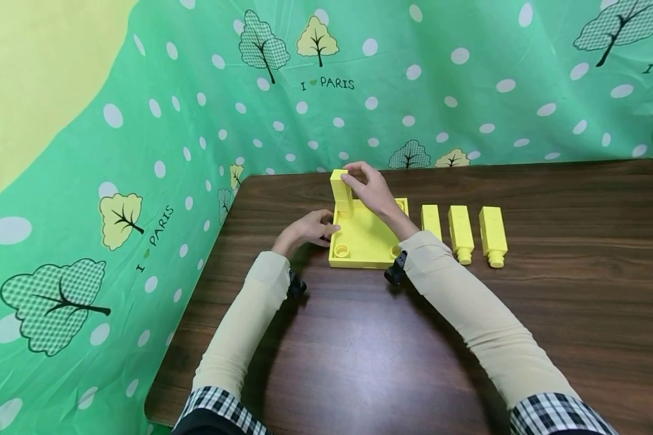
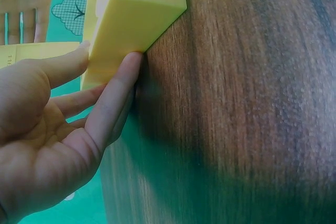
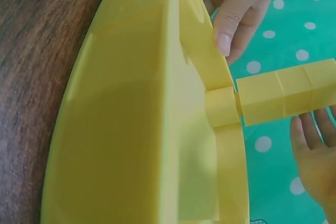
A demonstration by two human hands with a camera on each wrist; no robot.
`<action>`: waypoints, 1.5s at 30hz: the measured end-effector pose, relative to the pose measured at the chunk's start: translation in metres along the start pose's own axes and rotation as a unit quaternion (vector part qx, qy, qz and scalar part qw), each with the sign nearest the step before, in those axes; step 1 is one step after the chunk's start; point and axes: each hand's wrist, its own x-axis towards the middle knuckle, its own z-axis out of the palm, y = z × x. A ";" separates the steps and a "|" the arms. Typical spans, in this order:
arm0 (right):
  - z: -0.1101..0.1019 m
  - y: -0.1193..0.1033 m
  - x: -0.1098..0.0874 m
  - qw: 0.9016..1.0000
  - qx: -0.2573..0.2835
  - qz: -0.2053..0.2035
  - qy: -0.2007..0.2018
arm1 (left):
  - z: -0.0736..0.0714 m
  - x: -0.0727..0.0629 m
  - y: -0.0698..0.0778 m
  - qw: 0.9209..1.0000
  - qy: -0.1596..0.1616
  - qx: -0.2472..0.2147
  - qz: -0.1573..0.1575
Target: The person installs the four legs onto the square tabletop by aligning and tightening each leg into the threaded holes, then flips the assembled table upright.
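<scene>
A yellow square plate (image 1: 366,234) with a raised rim and round corner sockets lies on the table. At its left edge, my left hand (image 1: 311,228) grips it, thumb over the rim and fingers against the side wall (image 2: 131,27). My right hand (image 1: 375,193) holds the upper end of a yellow square post (image 1: 341,188) between thumb and fingers. The post stands upright at the plate's far left corner. In the right wrist view, the narrow lower end of the post (image 3: 278,93) meets the raised corner socket (image 3: 220,107). A near left socket (image 1: 341,251) shows bare.
Three more yellow posts lie side by side right of the plate: one (image 1: 431,221) partly behind the right forearm, a middle one (image 1: 461,229) and an outer one (image 1: 492,232). A green patterned cloth (image 1: 326,115) hangs behind the dark wooden table (image 1: 359,350).
</scene>
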 end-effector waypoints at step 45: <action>0.000 -0.008 0.008 0.994 0.067 0.056 -0.063 | -0.001 0.001 -0.001 1.000 -0.004 -0.005 0.003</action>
